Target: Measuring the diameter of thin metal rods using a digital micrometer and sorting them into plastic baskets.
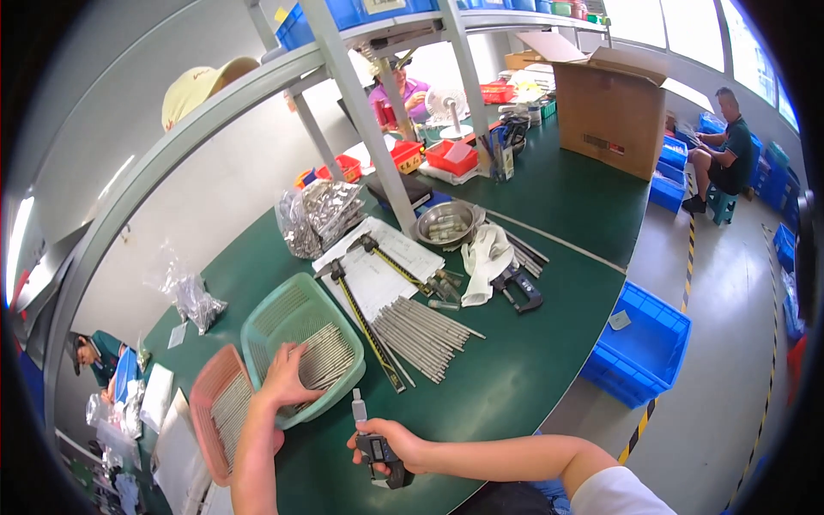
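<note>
My left hand [287, 382] rests spread over thin metal rods [326, 356] in the green plastic basket [257, 330]. My right hand [396, 444] grips a digital caliper [375, 446] (jaws up); a careless grab could scatter rods across the bench [515, 378].

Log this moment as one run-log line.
left hand: on thin metal rods in green plastic basket | right hand: holds grey digital caliper

I see a factory inspection workshop, long green surface [532, 378], heaps of metal rods [422, 333], blue parts bins [639, 343], overhead shelf rack [360, 112], seated co-workers nearby
</note>
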Tool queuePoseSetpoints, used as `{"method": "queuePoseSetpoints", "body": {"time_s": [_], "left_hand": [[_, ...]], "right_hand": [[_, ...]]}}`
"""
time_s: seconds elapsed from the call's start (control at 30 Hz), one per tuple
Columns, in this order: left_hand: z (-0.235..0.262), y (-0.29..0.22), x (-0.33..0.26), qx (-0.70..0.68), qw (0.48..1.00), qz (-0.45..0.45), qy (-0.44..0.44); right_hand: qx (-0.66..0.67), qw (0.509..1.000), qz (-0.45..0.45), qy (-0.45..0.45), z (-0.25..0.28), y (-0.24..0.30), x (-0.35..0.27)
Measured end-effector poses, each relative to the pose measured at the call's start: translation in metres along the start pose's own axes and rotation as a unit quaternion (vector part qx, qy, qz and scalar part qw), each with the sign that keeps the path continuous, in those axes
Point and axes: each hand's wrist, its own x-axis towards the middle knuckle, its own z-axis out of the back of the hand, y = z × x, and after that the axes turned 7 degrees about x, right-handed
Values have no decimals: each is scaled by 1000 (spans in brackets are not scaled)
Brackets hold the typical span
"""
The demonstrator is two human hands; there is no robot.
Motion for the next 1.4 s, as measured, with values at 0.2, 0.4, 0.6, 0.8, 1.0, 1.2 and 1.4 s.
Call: {"method": "queuePoseSetpoints", "body": {"time_s": [0.2, 0.4, 0.6, 0.8, 1.0, 1.2, 1.4], "left_hand": [[-36, 19, 35, -138, 975, 168, 39], [-24, 6, 22, -120, 981, 146, 52], [-11, -13, 5, -47, 997, 55, -20], [1, -31, -34, -183, 978, -27, -97], [-8, -52, -50, 21, 982, -3, -190], [6, -36, -44, -11, 976, -27, -215], [31, -21, -35, -70, 975, 9, -212]], "right_hand": [[16, 1000, -13, 4, 0, -6, 9], [48, 999, -14, -12, -1, -2, 7], [74, 997, -12, -14, 2, 1, 8], [130, 991, -30, -19, 7, 0, 10], [137, 990, -20, -35, 0, 6, 5], [119, 992, -12, -36, -3, 5, 3], [114, 993, -15, -37, -1, 2, 2]]}}
